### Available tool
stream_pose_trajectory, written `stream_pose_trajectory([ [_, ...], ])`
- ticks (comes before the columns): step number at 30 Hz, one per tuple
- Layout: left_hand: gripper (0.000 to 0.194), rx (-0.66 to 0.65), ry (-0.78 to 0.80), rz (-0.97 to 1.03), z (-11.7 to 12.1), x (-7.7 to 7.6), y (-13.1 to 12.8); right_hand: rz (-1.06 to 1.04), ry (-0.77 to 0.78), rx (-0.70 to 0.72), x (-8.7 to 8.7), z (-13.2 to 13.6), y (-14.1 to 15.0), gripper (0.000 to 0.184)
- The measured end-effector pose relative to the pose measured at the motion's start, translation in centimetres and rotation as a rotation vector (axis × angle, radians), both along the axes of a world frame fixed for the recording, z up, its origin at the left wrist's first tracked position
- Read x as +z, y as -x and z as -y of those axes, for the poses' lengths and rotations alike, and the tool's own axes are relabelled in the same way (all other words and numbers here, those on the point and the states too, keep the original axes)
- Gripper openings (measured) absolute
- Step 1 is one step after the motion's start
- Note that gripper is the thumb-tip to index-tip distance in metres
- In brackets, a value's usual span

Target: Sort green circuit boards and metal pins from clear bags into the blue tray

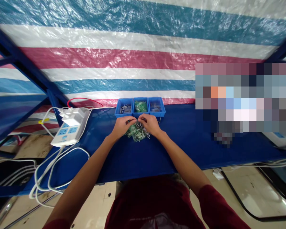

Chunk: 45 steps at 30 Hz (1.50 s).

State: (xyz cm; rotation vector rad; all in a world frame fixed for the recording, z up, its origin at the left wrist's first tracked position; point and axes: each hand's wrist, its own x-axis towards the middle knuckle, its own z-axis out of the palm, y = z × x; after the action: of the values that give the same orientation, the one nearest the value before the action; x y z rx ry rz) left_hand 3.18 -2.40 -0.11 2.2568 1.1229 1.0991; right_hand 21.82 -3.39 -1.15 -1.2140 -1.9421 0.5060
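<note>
Left hand (124, 124) and right hand (152, 124) press fingertips together, grip contents indiscernible, over the packet pile (138, 135), blue bins (133, 108) at twelve o'clock, presumably for easy reach.

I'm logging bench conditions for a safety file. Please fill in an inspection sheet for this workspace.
Surface: blue tabletop; part of its right side obscured.
Things at hand: pile of small green packets and metal pieces; three blue trays behind, side by side.
Clutter: white power strip with adapters at left.
Hands: left hand and right hand close together over the pile; grip unclear.
Cables: white cables loop over the tabletop's front edge; red cable behind the adapters.
Surroundings: striped sheet behind; blue frame at left.
</note>
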Motion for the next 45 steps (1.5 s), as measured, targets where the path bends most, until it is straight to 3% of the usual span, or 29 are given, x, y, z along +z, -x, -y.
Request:
stream_pose_trajectory([
  [7, 0.034, 0.029, 0.069, 0.077, 0.3, 0.4, 0.0, -0.096, -0.037, -0.036, -0.6, 0.0, 0.4, 0.016],
  [13, 0.028, 0.116, 0.01, 0.169, 0.3, -0.5, -0.3, -0.112, -0.013, -0.075, -0.5, 0.1, 0.6, 0.021],
  [17, 0.029, 0.162, 0.054, 0.318, 0.5, -0.8, -0.9, -0.138, 0.007, -0.09, -0.4, 0.2, 0.9, 0.022],
  [24, 0.031, 0.055, 0.179, 0.519, 1.0, -0.4, -1.9, -0.136, -0.022, -0.112, -0.4, 0.4, 0.8, 0.033],
  [29, 0.025, 0.205, -0.115, 0.359, 0.5, 0.7, -0.8, -0.146, -0.018, -0.167, -0.5, 0.2, 0.3, 0.038],
  [34, 0.022, 0.419, -0.414, 0.275, -2.3, 3.1, 1.0, -0.132, -0.031, -0.161, -0.5, 0.1, 0.2, 0.036],
  [39, 0.016, 0.274, -0.305, -0.19, -4.8, 3.1, 1.4, -0.006, 0.021, -0.197, 0.1, 0.2, -0.1, 0.033],
  [45, 0.03, 0.125, -0.156, -0.38, -2.2, 1.9, 0.3, 0.287, 0.218, -0.197, 1.4, 0.4, -0.6, 0.014],
])
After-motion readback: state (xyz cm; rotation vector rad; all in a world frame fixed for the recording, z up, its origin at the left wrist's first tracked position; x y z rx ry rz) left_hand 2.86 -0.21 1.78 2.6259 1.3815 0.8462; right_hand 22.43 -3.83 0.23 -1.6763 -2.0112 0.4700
